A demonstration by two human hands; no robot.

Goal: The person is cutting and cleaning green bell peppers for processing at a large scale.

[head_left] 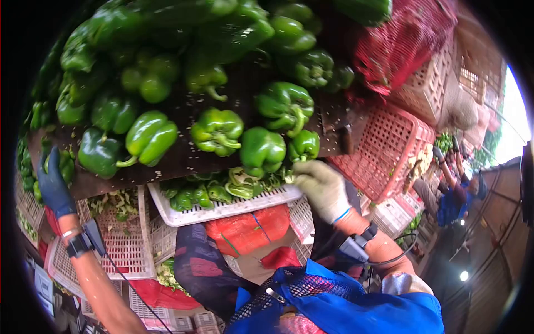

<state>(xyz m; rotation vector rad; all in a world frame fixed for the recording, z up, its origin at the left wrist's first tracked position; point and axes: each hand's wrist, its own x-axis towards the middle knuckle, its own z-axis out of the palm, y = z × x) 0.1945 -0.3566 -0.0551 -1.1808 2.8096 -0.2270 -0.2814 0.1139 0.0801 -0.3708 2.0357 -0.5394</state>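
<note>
My left hand (57,186), in a dark blue glove, reaches to the left end of the dark table (183,119). Its fingers are stretched out alongside a green bell pepper (67,166). My right hand (324,188), in a pale glove, is over the right end of a white slotted tray (239,207). Its fingers are curled together; what they hold, if anything, I cannot tell. Just above them sits a small bell pepper (304,146), with a larger bell pepper (262,150) to its left. Cut green pepper pieces (245,183) lie in the tray.
Many bell peppers (150,78) are heaped at the table's far side. To the right stand a pink crate (384,150) and a red mesh sack (406,44). A white crate (119,245) with trimmings is below left. A person in blue (453,203) works further right.
</note>
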